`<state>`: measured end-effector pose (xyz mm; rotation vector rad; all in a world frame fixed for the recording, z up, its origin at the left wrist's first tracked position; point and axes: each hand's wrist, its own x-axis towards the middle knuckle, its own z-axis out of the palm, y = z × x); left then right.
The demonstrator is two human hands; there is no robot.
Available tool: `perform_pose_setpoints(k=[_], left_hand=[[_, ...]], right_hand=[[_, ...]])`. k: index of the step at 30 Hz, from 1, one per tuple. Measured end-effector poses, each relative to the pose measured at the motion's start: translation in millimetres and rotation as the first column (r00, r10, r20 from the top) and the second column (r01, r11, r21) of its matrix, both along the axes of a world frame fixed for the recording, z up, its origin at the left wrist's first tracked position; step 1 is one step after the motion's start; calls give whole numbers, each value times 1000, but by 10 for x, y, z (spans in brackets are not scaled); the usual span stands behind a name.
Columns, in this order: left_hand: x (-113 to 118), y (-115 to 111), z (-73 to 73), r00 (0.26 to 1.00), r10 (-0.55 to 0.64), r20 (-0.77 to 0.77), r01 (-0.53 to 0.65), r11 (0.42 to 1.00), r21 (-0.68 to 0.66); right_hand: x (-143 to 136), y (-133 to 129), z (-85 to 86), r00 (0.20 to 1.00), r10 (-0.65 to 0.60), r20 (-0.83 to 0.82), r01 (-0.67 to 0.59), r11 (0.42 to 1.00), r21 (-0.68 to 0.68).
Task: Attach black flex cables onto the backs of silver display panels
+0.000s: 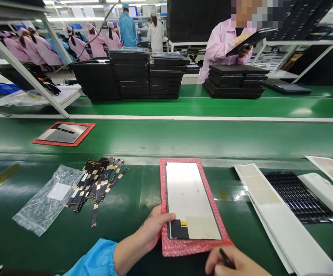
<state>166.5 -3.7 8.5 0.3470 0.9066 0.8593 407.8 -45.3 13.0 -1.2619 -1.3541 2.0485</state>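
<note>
A display panel with a silvery back lies on a pink bubble-wrap sheet. A black patch and a small yellow connector sit at its near left end. My left hand is closed on the left edge of both, thumb on top of the panel and fingers hidden below. My right hand, partly cut off by the frame's bottom, holds a thin dark pen-like tool by the wrap's near right corner. To the left, a pile of black flex cables spills beside a clear plastic bag.
Another panel rests on red wrap at the far left. White strips and a black ribbed tray lie at right. Stacks of black trays line the green belt; a co-worker in pink stands behind.
</note>
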Motion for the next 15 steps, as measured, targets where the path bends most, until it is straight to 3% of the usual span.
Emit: perform_pose_setpoints(k=[2, 5, 8, 10, 12, 14, 15], left_hand=[[-27, -60, 8, 1000, -2, -7, 2, 1000, -20], [-74, -147, 28, 1000, -27, -15, 27, 999, -31], [-156, -241, 36, 991, -122, -60, 125, 991, 49], [-278, -308, 9, 948, -180, -263, 215, 970, 111], [-485, -367, -35, 779, -138, -612, 290, 944, 157], [-775, -399, -67, 488, 21, -873, 333, 920, 208], [-939, -400, -70, 359, 107, -927, 332, 914, 234]], right_hand=[[166, 177, 132, 999, -36, 13, 36, 998, 58], [211, 533, 271, 935, -350, 49, 348, 936, 58], [53, 839, 249, 835, -550, 5, 543, 827, 143], [-67, 951, 157, 798, -603, -3, 579, 765, 282], [-132, 987, 52, 782, -622, 38, 530, 696, 485], [-132, 976, -25, 770, -630, 105, 428, 632, 646], [-116, 964, -48, 762, -633, 136, 385, 613, 690]])
